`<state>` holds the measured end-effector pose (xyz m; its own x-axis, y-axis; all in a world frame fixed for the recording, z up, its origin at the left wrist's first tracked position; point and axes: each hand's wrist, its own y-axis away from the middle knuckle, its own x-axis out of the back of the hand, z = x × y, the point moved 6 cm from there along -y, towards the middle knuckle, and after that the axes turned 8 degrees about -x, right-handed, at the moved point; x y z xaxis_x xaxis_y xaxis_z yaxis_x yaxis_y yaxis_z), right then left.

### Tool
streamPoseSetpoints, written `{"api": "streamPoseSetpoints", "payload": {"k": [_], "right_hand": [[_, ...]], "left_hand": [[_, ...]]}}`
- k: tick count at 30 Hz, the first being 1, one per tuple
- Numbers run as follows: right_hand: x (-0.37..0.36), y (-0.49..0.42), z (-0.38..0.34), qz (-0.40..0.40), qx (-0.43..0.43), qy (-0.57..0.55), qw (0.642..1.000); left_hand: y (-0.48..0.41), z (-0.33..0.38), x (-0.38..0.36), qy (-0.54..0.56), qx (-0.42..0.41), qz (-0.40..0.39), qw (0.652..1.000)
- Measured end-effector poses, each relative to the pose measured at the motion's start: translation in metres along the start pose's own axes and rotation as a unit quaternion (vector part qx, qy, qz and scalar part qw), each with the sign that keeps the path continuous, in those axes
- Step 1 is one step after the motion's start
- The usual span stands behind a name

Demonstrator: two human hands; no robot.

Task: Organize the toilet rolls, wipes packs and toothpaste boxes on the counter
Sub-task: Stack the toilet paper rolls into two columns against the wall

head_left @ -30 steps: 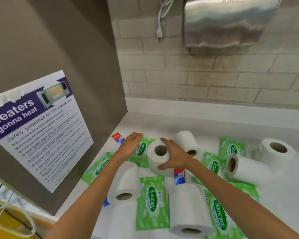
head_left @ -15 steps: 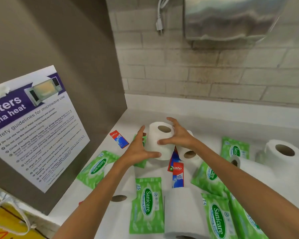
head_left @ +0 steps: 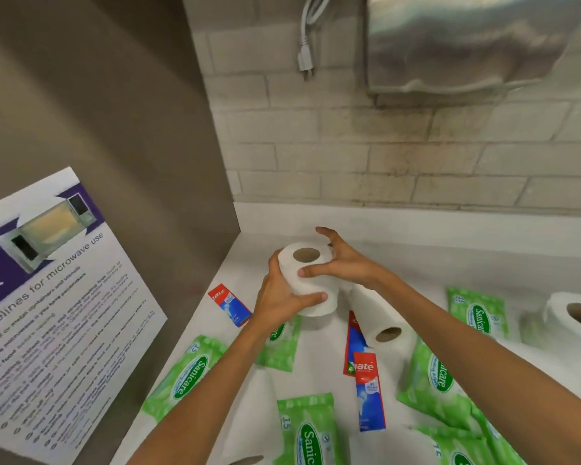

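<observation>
Both hands grip one white toilet roll (head_left: 311, 280), held upright above the white counter (head_left: 416, 250) near its back left corner. My left hand (head_left: 280, 298) wraps its lower left side; my right hand (head_left: 341, 263) holds its upper right side. Another toilet roll (head_left: 378, 318) lies on its side just right of it, and a third toilet roll (head_left: 574, 317) stands at the far right. Green wipes packs (head_left: 187, 377) (head_left: 307, 431) (head_left: 478, 313) lie scattered flat. Red and blue toothpaste boxes (head_left: 230, 305) (head_left: 368, 392) lie among them.
A grey side panel (head_left: 114, 129) with a microwave safety poster (head_left: 47, 307) walls off the left. The brick back wall (head_left: 383, 156) carries a steel dispenser (head_left: 467, 41) and a dangling white plug (head_left: 306, 58) above the counter.
Both hands have carried the toilet roll further toward the back left corner of the counter. My view has tilted up and moved closer.
</observation>
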<state>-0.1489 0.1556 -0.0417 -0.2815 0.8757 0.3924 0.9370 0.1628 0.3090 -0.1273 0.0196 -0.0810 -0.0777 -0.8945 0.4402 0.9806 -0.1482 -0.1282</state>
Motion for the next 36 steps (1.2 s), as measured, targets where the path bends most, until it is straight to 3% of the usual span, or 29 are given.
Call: {"api": "streamPoseSetpoints", "payload": {"k": [5, 12, 17, 36], "right_hand": [[0.003, -0.018, -0.006, 0.006, -0.011, -0.045, 0.999], [0.038, -0.046, 0.021, 0.120, -0.041, -0.073, 0.989], [0.055, -0.060, 0.037, 0.153, -0.054, -0.062, 0.985], [0.074, -0.074, 0.065, 0.189, -0.086, -0.075, 0.975]], "left_hand": [[-0.034, -0.016, 0.007, -0.023, -0.003, 0.022, 0.999], [-0.096, -0.059, 0.030, -0.025, 0.035, 0.110, 0.993], [-0.131, -0.082, 0.036, -0.050, 0.033, 0.137, 0.989], [-0.179, -0.118, 0.021, -0.013, 0.027, 0.134, 0.990]]}}
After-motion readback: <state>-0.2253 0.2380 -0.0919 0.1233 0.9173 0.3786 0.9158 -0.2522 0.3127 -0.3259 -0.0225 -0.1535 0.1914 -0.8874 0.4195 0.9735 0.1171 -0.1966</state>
